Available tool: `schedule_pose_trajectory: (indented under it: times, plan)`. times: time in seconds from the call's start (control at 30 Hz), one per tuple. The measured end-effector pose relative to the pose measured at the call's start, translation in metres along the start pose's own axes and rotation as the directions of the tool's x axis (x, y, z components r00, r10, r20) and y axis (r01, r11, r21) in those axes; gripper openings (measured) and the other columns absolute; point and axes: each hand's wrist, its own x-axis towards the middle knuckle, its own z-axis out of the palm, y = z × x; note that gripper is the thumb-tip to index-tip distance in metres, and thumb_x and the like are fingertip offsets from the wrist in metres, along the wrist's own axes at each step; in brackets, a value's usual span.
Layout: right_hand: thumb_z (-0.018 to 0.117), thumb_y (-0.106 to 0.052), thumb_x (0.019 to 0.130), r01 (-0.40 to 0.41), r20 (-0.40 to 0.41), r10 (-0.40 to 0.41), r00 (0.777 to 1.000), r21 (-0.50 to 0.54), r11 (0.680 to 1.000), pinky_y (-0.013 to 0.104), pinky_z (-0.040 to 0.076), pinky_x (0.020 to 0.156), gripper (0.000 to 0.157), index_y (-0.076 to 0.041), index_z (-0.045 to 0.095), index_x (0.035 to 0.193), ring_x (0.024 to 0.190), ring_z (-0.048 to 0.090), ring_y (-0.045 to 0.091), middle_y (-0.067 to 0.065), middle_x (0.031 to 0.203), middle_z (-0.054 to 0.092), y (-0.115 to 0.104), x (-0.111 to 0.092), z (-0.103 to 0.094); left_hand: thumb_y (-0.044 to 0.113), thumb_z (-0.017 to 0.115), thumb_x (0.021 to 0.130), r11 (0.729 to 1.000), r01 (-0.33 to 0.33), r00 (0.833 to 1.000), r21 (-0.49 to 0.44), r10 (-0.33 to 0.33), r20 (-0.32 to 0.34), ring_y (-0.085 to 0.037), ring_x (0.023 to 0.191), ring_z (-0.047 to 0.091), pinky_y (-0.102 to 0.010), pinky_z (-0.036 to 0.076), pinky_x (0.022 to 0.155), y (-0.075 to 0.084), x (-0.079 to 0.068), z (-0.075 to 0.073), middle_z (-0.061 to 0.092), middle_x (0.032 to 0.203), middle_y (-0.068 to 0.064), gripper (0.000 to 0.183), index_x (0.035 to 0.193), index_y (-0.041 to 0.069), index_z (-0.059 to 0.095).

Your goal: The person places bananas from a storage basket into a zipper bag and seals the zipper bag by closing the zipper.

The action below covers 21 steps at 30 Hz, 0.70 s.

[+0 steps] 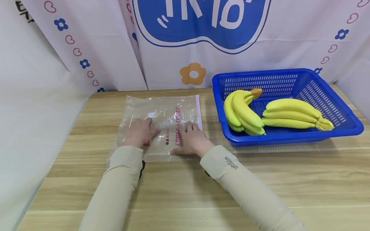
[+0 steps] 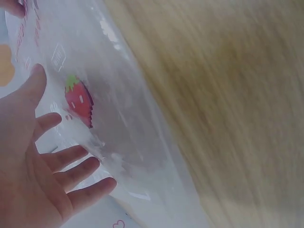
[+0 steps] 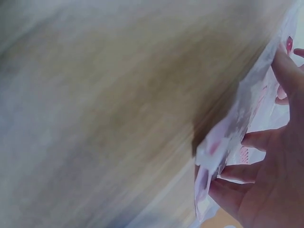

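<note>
A clear plastic bag (image 1: 158,110) with pink print and a lilac strip along its right edge lies flat on the wooden table. My left hand (image 1: 139,131) rests on the bag's left part, fingers spread. In the left wrist view those fingers (image 2: 78,156) are straight, beside a printed strawberry (image 2: 80,99) on the film. On the bag's right part lies my right hand (image 1: 194,139), its thumb and fingers spread apart. The right wrist view shows its fingertips (image 3: 228,187) touching the film near the strip edge, which lifts a little off the table.
To the right stands a blue plastic basket (image 1: 292,138) with two bunches of bananas, one bunch (image 1: 242,112) at its left and another (image 1: 294,113) in its middle. A printed white curtain (image 1: 167,69) hangs behind the wooden table (image 1: 186,203).
</note>
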Motion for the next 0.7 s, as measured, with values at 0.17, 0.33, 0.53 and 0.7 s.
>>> schedule_pose_trajectory:
  times: [0.17, 0.33, 0.53, 0.7]
  plan:
    - [0.057, -0.068, 0.081, 0.006, 0.003, -0.006, 1.000, 0.013, 1.000, 0.047, 0.038, 0.112, 0.100, -0.009, 0.021, 0.152, 0.142, 0.026, 0.040, 0.025, 0.154, 0.024, 0.001, 0.000, 0.001, 0.043, 0.050, 0.096, 1.000, 0.007, 1.000, 0.027, -0.007, 0.003, -0.047, 0.130, 0.040, -0.063, 0.037, 0.104, 0.003, -0.002, 0.001, 0.043, 0.140, -0.031, 0.062, 0.143, 0.005, 0.039]
    - [0.058, -0.068, 0.080, 0.022, -0.001, -0.022, 1.000, 0.030, 0.999, 0.047, 0.037, 0.112, 0.100, -0.010, 0.020, 0.153, 0.143, 0.026, 0.040, 0.024, 0.155, 0.023, 0.003, 0.001, 0.001, 0.042, 0.050, 0.096, 0.999, -0.002, 1.000, 0.037, 0.003, -0.012, -0.046, 0.128, 0.043, -0.061, 0.039, 0.103, 0.001, -0.003, 0.003, 0.046, 0.138, -0.029, 0.057, 0.140, 0.006, 0.043]
    - [0.058, -0.060, 0.085, 0.070, -0.053, -0.064, 0.997, 0.115, 0.991, 0.049, 0.032, 0.115, 0.088, -0.013, 0.025, 0.151, 0.142, 0.028, 0.037, 0.021, 0.154, 0.028, 0.008, 0.005, 0.001, 0.041, 0.050, 0.097, 1.000, 0.003, 1.000, 0.019, -0.003, -0.021, -0.047, 0.127, 0.043, -0.062, 0.039, 0.103, -0.004, -0.003, 0.004, 0.046, 0.137, -0.030, 0.056, 0.139, 0.005, 0.042]
    - [0.055, -0.033, 0.096, 0.069, -0.227, -0.045, 0.973, 0.097, 0.993, 0.044, 0.049, 0.100, 0.047, -0.003, 0.051, 0.132, 0.119, 0.054, 0.033, 0.019, 0.128, 0.055, 0.013, 0.009, -0.002, 0.041, 0.050, 0.097, 1.000, 0.020, 1.000, 0.008, -0.020, -0.021, -0.049, 0.128, 0.042, -0.062, 0.037, 0.104, -0.010, -0.002, 0.004, 0.042, 0.139, -0.032, 0.063, 0.144, 0.003, 0.035]
